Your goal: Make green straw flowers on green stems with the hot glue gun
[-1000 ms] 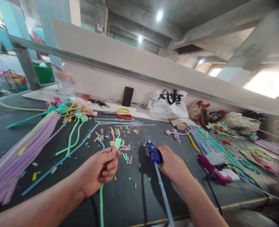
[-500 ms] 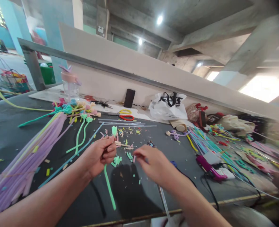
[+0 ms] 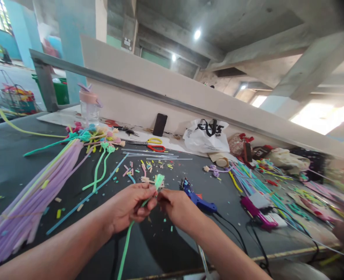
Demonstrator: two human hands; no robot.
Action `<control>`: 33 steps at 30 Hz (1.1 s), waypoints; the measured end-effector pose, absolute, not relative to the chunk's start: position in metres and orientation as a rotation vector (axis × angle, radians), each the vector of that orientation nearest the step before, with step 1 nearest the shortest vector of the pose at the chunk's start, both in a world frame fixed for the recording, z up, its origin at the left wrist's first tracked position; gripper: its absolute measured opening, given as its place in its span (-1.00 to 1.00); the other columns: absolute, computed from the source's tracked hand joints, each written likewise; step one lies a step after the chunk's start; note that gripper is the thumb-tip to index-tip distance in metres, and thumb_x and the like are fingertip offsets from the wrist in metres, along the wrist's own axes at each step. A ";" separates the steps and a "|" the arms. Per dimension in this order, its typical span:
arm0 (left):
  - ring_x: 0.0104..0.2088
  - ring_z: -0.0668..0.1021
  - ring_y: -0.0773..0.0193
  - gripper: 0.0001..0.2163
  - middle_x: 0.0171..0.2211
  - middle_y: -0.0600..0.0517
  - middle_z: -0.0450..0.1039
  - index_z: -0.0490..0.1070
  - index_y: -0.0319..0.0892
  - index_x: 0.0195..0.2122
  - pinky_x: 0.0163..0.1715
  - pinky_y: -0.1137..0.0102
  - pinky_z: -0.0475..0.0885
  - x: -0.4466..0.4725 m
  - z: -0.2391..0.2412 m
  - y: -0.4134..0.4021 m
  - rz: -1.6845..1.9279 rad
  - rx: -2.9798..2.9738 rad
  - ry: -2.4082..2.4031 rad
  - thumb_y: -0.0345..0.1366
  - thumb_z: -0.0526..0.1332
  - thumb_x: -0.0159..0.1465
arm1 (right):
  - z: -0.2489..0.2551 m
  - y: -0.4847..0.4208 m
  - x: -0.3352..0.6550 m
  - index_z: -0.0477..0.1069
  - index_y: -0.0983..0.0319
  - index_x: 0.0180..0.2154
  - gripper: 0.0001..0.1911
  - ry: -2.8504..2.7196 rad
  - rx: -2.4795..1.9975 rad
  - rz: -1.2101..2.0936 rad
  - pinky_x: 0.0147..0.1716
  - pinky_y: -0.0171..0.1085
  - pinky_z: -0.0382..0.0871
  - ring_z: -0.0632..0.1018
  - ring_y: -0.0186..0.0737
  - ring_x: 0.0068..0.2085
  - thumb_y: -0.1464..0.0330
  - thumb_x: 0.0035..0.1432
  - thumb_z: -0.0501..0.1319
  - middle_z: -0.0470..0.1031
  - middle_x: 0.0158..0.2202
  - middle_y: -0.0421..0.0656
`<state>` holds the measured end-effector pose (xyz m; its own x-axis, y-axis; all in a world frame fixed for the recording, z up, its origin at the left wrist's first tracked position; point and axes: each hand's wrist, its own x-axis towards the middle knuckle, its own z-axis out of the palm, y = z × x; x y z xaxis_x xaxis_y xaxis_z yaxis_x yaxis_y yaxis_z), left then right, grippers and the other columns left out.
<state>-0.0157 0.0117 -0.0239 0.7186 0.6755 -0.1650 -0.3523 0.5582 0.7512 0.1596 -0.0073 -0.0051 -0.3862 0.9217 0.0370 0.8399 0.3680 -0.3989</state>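
Both hands meet just above the dark tabletop (image 3: 166, 249), in front of the person. The left hand (image 3: 131, 206) is curled shut, thumb against fingers, pinching a green stem (image 3: 126, 247) just under its tufted tip (image 3: 159, 180). The right hand (image 3: 179, 210) is closed too, thumb and forefinger nipped on the same stem at the base of the tuft, touching the left fingers.

The stem's long tail hangs down past the tabletop edge. It looks like soft, fuzzy, wire-cored stuff that holds whatever bend it is given, so the work probably goes best with both pinches kept close under the tuft and small, even twists rather than hard pulls (a loose tail can swing and drag the tip off line).

A blue glue gun (image 3: 197, 198) lies just right of the hands, its cord trailing off; the nozzle is likely hot, so fingers are best kept clear.

A thick bundle of lilac stems (image 3: 28, 202) fans out at left, plush and limp. Short cut bits (image 3: 148, 169) in pink, yellow and green litter the felt-like surface beyond the hands.
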 end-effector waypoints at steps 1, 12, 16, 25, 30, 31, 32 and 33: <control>-0.75 0.17 0.59 -0.87 -0.61 0.14 0.29 0.25 -0.21 -0.43 -0.80 0.65 -0.13 -0.014 -0.024 0.010 0.617 0.772 0.489 -0.30 0.18 0.20 | -0.004 -0.011 0.165 0.41 0.22 -0.41 -0.76 -2.341 -1.557 0.489 -0.39 -0.42 0.27 0.49 -0.35 -0.40 0.59 0.02 0.03 0.49 -0.47 -0.24; -0.78 0.12 0.59 -0.86 -0.66 0.15 0.31 0.27 -0.19 -0.42 -0.82 0.63 -0.16 -0.006 -0.023 0.004 0.444 0.791 0.613 -0.26 0.19 0.20 | -0.019 -0.024 0.200 0.31 0.20 -0.50 -0.90 -1.931 -1.566 0.698 -0.46 -0.36 0.32 0.46 -0.34 -0.52 0.44 0.04 0.16 0.42 -0.59 -0.28; -0.78 0.11 0.60 -0.87 -0.66 0.15 0.30 0.32 -0.21 -0.40 -0.81 0.62 -0.17 -0.004 -0.024 0.002 0.402 0.825 0.613 -0.26 0.19 0.20 | -0.008 -0.033 0.202 0.33 0.18 -0.55 -0.85 -2.080 -1.516 0.369 -0.20 -0.22 0.28 0.43 -0.33 -0.48 0.46 0.03 0.21 0.41 -0.58 -0.31; -0.79 0.06 0.60 -0.84 -0.69 0.15 0.29 0.34 -0.23 -0.42 -0.81 0.60 -0.17 -0.003 -0.027 0.002 0.360 0.942 0.655 -0.23 0.19 0.19 | 0.005 -0.042 0.206 0.35 0.18 -0.51 -0.85 -2.098 -1.375 0.236 -0.10 -0.19 0.18 0.46 -0.30 -0.39 0.50 0.06 0.21 0.46 -0.51 -0.29; -0.80 0.07 0.58 -0.84 -0.73 0.15 0.30 0.34 -0.22 -0.43 -0.81 0.59 -0.16 -0.002 -0.028 0.000 0.319 0.988 0.684 -0.23 0.20 0.16 | 0.005 -0.043 0.203 0.35 0.19 -0.50 -0.86 -2.177 -1.298 0.215 -0.07 -0.17 0.13 0.48 -0.32 -0.35 0.49 0.05 0.25 0.46 -0.46 -0.27; -0.80 0.08 0.58 -0.84 -0.73 0.15 0.30 0.34 -0.22 -0.44 -0.82 0.59 -0.16 -0.002 -0.028 0.000 0.310 0.995 0.690 -0.23 0.20 0.16 | 0.004 -0.043 0.203 0.35 0.19 -0.50 -0.86 -2.191 -1.294 0.217 -0.03 -0.15 0.09 0.48 -0.34 -0.36 0.49 0.05 0.25 0.46 -0.46 -0.29; -0.81 0.07 0.57 -0.85 -0.74 0.15 0.30 0.34 -0.22 -0.44 -0.82 0.59 -0.16 -0.002 -0.029 0.000 0.303 1.003 0.692 -0.23 0.20 0.15 | 0.004 -0.043 0.202 0.35 0.19 -0.50 -0.86 -2.204 -1.286 0.217 0.00 -0.14 0.05 0.48 -0.36 -0.37 0.49 0.05 0.25 0.46 -0.46 -0.30; -0.81 0.07 0.57 -0.85 -0.74 0.15 0.30 0.34 -0.22 -0.44 -0.82 0.59 -0.16 -0.002 -0.029 0.000 0.296 1.012 0.693 -0.23 0.20 0.15 | 0.003 -0.043 0.202 0.35 0.19 -0.49 -0.86 -2.215 -1.276 0.213 0.02 -0.13 0.03 0.48 -0.37 -0.38 0.49 0.06 0.24 0.46 -0.46 -0.30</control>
<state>-0.0018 0.0001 -0.0290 0.7516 0.5304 -0.3921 0.0829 0.5138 0.8539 0.2023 -0.0426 0.0028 -0.3833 0.8351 0.3947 0.7444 0.5322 -0.4033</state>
